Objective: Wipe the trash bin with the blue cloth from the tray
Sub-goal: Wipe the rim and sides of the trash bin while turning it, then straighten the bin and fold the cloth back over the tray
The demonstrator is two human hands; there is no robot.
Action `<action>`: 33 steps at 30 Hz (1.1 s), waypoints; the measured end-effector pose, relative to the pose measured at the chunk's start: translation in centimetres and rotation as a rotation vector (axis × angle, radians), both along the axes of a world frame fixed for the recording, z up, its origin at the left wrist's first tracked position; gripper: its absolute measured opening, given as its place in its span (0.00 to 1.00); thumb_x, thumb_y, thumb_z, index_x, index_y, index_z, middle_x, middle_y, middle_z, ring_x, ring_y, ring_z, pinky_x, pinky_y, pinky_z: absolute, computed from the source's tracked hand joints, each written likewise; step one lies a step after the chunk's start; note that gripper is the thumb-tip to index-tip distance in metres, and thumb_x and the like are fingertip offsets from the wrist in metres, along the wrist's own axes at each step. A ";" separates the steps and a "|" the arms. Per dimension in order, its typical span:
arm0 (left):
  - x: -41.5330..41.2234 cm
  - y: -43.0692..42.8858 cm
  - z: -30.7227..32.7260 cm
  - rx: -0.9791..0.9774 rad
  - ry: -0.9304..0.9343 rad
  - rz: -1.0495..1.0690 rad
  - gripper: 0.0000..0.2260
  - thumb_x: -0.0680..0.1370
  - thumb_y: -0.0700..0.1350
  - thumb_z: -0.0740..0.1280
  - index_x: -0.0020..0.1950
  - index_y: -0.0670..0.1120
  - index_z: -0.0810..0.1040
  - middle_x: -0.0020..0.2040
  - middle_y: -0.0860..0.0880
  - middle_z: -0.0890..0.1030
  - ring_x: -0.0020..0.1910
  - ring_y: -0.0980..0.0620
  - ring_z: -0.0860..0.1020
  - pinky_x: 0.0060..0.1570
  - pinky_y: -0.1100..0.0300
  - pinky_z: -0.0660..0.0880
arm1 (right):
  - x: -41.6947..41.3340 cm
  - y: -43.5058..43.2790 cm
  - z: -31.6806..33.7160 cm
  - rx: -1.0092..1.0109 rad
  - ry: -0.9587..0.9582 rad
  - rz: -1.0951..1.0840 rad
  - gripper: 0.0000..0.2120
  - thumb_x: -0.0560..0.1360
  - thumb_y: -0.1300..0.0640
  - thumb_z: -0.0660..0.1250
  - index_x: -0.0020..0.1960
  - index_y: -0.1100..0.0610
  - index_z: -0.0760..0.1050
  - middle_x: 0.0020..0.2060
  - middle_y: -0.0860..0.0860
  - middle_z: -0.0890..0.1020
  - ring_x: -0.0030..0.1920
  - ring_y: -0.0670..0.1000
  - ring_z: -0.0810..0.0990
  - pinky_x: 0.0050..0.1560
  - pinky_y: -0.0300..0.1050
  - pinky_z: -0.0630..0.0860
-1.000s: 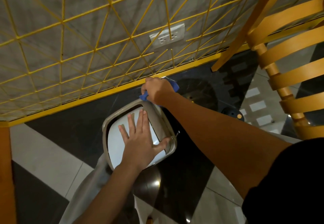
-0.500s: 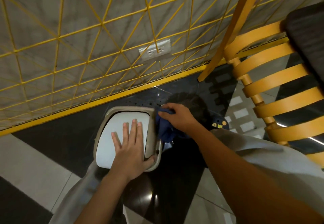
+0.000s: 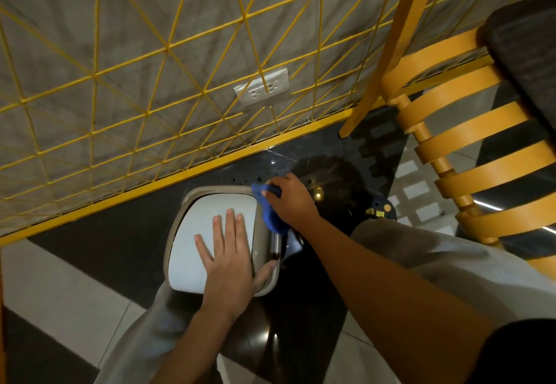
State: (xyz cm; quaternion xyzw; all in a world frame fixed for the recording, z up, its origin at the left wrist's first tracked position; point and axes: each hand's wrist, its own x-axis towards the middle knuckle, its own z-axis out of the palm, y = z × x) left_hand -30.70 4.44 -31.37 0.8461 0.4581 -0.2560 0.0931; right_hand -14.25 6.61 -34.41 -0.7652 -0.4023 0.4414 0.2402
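I am crouching over the trash bin (image 3: 216, 190), which is standing upright on the dark floor tile (image 3: 120, 233) just near the yellow baseboard (image 3: 144, 192) of the wall. Its top is facing straight up at me. The rounded rectangular top is running its long axis from near to far, leaning slightly right at the far end, and the far short edge is pointing at the wall.

My left hand (image 3: 228, 260) is lying flat on the white lid (image 3: 195, 227), with 4 fingers straight and slightly spread toward the far side. The thumb is reaching out to the grey rim at the near right corner. It is gripping nothing, only pressing down.

My right hand (image 3: 291, 203) is curling its fingers around the blue cloth (image 3: 270, 218), bunching it up and pressing it against the far right corner of the bin's rim. The cloth is hanging down along the right side, where a shiny strip of the bin's body is showing below it.

A yellow wire grid (image 3: 165, 50) is covering the grey wall, with a white outlet (image 3: 261, 90) behind it, far from the bin. A wooden chair (image 3: 469, 173) with curved slats is standing to the right, well apart from the bin. My grey trouser legs are framing the bin on the near left and the right.
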 end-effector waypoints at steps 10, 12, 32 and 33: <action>0.1 0.4 -0.1 -0.052 0.016 0.016 0.43 0.73 0.70 0.38 0.70 0.38 0.64 0.70 0.38 0.69 0.68 0.35 0.68 0.58 0.31 0.64 | -0.2 -2.6 1.4 0.015 0.102 0.003 0.14 0.77 0.55 0.63 0.61 0.57 0.76 0.57 0.59 0.75 0.56 0.56 0.76 0.54 0.41 0.68; 0.0 0.4 -0.1 -0.088 0.038 0.023 0.45 0.72 0.71 0.37 0.70 0.38 0.65 0.69 0.37 0.70 0.67 0.35 0.69 0.57 0.31 0.65 | -0.3 -3.7 2.1 -0.010 0.189 -0.015 0.15 0.76 0.55 0.65 0.61 0.57 0.76 0.58 0.58 0.75 0.57 0.55 0.76 0.55 0.42 0.70; 1.7 -4.0 7.3 -0.434 -1.004 0.927 0.13 0.74 0.44 0.68 0.56 0.52 0.70 0.45 0.57 0.77 0.45 0.60 0.76 0.41 0.77 0.73 | -2.6 -8.3 8.2 -0.088 0.831 -0.234 0.10 0.78 0.59 0.60 0.51 0.49 0.78 0.57 0.56 0.80 0.60 0.53 0.77 0.64 0.50 0.72; 1.5 -4.2 7.7 -0.526 -1.063 1.055 0.12 0.74 0.42 0.68 0.55 0.52 0.71 0.44 0.57 0.77 0.44 0.61 0.76 0.38 0.77 0.73 | -2.5 -8.4 8.4 -0.110 0.814 -0.197 0.10 0.78 0.59 0.60 0.51 0.47 0.78 0.57 0.54 0.79 0.59 0.52 0.77 0.63 0.49 0.73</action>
